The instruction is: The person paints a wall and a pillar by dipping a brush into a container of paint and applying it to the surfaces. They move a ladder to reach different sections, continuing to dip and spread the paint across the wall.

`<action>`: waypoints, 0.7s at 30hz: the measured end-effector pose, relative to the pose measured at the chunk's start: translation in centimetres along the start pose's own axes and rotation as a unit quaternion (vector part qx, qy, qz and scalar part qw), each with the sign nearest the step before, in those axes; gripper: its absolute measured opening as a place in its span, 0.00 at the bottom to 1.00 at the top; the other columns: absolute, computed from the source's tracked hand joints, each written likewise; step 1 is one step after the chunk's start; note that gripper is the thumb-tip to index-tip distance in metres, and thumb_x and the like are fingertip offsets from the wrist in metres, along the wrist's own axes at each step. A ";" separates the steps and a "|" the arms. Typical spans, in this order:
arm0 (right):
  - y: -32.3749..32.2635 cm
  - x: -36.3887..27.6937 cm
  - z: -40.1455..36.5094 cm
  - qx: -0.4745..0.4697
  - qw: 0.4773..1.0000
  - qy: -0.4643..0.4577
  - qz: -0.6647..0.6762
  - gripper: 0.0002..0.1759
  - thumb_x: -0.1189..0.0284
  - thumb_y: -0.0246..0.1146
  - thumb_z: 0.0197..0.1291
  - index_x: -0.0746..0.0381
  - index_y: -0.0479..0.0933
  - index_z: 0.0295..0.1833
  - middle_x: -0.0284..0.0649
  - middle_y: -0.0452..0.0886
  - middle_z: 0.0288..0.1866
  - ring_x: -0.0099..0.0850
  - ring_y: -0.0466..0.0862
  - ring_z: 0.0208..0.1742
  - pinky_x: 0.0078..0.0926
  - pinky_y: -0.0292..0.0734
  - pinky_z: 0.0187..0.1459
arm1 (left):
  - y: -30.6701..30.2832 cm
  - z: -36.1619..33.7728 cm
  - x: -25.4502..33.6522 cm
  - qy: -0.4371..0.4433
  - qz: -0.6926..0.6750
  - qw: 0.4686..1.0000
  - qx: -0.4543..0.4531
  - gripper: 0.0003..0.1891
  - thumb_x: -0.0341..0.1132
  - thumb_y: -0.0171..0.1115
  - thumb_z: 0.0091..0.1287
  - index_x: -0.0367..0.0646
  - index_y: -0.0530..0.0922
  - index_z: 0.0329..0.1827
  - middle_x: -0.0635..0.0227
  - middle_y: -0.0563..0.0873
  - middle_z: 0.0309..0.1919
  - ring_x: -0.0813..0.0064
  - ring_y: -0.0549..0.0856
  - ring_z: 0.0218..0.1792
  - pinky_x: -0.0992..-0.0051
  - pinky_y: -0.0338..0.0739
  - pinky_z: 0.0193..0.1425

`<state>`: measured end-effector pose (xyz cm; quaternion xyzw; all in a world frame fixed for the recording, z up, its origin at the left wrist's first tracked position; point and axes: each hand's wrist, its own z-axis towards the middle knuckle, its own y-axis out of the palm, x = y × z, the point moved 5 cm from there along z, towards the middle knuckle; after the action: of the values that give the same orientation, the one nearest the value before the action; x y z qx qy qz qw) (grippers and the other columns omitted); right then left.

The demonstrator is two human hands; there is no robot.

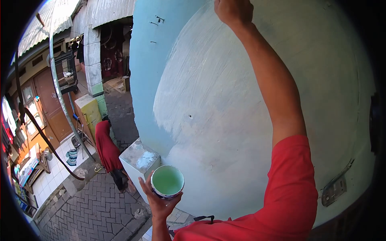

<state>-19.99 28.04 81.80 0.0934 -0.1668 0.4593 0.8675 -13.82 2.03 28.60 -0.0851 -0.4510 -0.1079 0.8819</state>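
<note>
My left hand [161, 201] holds a round tub [167, 181] from below and the side; pale green liquid shows inside it. My right hand [234, 11] is raised at the top edge against the wall [225, 104], its fingers curled. What it grips, if anything, is cut off by the frame's edge. The wall is light blue on the left, with a large whitish, streaky coated area across the middle and right. A small dark hole and several nails mark the wall.
A white-topped ledge [140, 156] juts out beside the tub. A person in a red covering [106, 148] stands on the paved alley [96, 205] at left. A pole [60, 92], a hanging cage [65, 72] and a yellow cabinet [89, 112] stand farther left. A meter box [334, 191] sits low right.
</note>
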 end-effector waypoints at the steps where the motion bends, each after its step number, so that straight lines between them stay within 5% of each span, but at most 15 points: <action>1: -2.4 1.9 1.1 0.046 0.999 0.005 -0.028 0.09 0.68 0.63 0.72 0.61 0.87 0.44 0.44 0.89 0.42 0.43 0.89 0.43 0.40 0.83 0.45 | 0.3 0.4 0.1 0.008 -0.005 1.000 -0.001 0.80 0.36 0.89 0.43 0.45 0.27 0.86 0.43 0.68 0.73 0.47 0.77 0.70 0.50 0.71 0.75; 3: -4.0 4.3 1.0 0.094 0.994 0.005 -0.057 0.09 0.68 0.64 0.71 0.61 0.87 0.44 0.44 0.89 0.42 0.43 0.89 0.43 0.41 0.83 0.45 | 0.8 0.9 -0.1 0.012 -0.009 1.000 -0.009 0.79 0.36 0.89 0.43 0.45 0.27 0.86 0.42 0.68 0.73 0.47 0.76 0.70 0.50 0.70 0.75; 6: -1.5 3.9 -3.3 -0.030 0.986 -0.100 -0.128 0.09 0.66 0.65 0.70 0.57 0.86 0.46 0.44 0.90 0.43 0.47 0.91 0.44 0.45 0.88 0.42 | 2.1 1.5 0.0 0.022 -0.013 0.999 -0.022 0.79 0.35 0.89 0.43 0.44 0.28 0.86 0.41 0.69 0.73 0.47 0.77 0.70 0.50 0.70 0.74; 9: 1.9 -3.9 -13.0 -0.094 0.974 -0.205 -0.025 0.03 0.71 0.69 0.64 0.58 0.85 0.38 0.41 0.86 0.41 0.36 0.89 0.41 0.31 0.88 0.37 | 4.0 2.2 0.2 0.046 -0.033 0.998 -0.039 0.79 0.35 0.89 0.43 0.44 0.28 0.86 0.40 0.70 0.72 0.46 0.78 0.68 0.50 0.72 0.73; 12: 4.6 -11.6 -23.4 -0.220 0.937 -0.241 0.128 0.09 0.65 0.70 0.64 0.59 0.86 0.36 0.45 0.87 0.42 0.40 0.90 0.45 0.36 0.88 0.44 | 5.5 2.2 0.8 0.065 -0.048 0.995 -0.056 0.79 0.35 0.89 0.43 0.43 0.28 0.86 0.39 0.70 0.71 0.45 0.80 0.66 0.51 0.75 0.70; 14: 4.2 -14.9 -26.8 -0.387 0.882 -0.179 0.201 0.09 0.65 0.67 0.68 0.60 0.87 0.42 0.46 0.88 0.43 0.43 0.90 0.45 0.39 0.87 0.46 | 6.3 1.9 1.4 0.102 -0.071 0.988 -0.087 0.78 0.35 0.89 0.44 0.45 0.29 0.86 0.38 0.71 0.71 0.45 0.82 0.64 0.51 0.77 0.67; 17: 4.0 -13.4 -25.4 -0.426 0.870 -0.074 0.236 0.09 0.67 0.65 0.71 0.60 0.87 0.48 0.47 0.88 0.43 0.44 0.91 0.46 0.40 0.87 0.49 | 6.4 0.7 1.1 0.088 -0.088 0.985 -0.121 0.82 0.35 0.91 0.42 0.45 0.25 0.85 0.42 0.68 0.74 0.49 0.78 0.69 0.52 0.74 0.72; 20: 2.9 -5.5 -15.7 -0.353 0.918 0.019 0.176 0.12 0.64 0.64 0.72 0.60 0.86 0.50 0.47 0.90 0.46 0.43 0.91 0.45 0.42 0.87 0.49 | 6.0 -0.1 1.2 0.089 -0.077 0.985 -0.125 0.81 0.36 0.90 0.43 0.45 0.25 0.85 0.42 0.68 0.74 0.49 0.79 0.68 0.53 0.75 0.72; 21: 3.3 -1.4 -12.2 -0.240 0.959 0.005 0.149 0.14 0.58 0.65 0.72 0.57 0.88 0.46 0.43 0.91 0.39 0.43 0.91 0.40 0.39 0.86 0.44 | 5.9 -0.3 0.9 0.083 -0.072 0.986 -0.123 0.81 0.36 0.91 0.43 0.45 0.26 0.85 0.42 0.68 0.74 0.49 0.79 0.68 0.52 0.74 0.72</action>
<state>-20.96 32.71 70.00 -0.1453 -0.2796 0.5305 0.7870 -11.47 7.57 28.87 -0.1507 -0.3648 -0.2327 0.8889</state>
